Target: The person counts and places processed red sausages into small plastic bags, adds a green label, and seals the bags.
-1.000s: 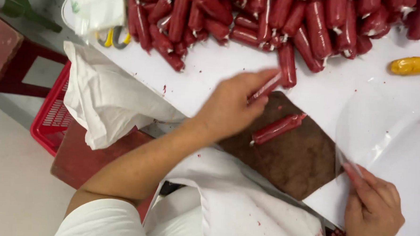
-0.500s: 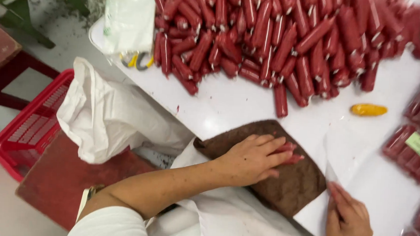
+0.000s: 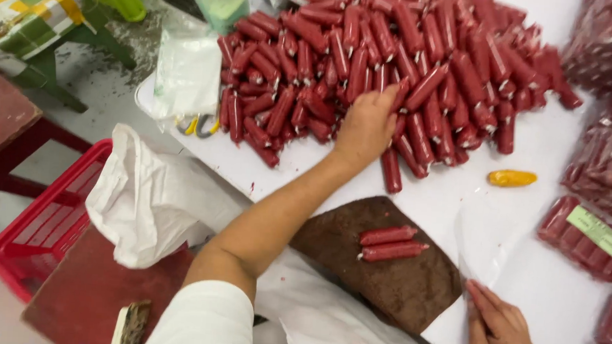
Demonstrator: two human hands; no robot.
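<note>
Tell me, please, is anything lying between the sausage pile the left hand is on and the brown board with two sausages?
Nothing visible does: the left hand rests on the sausage pile, and only bare white table separates it from the brown board.
</note>
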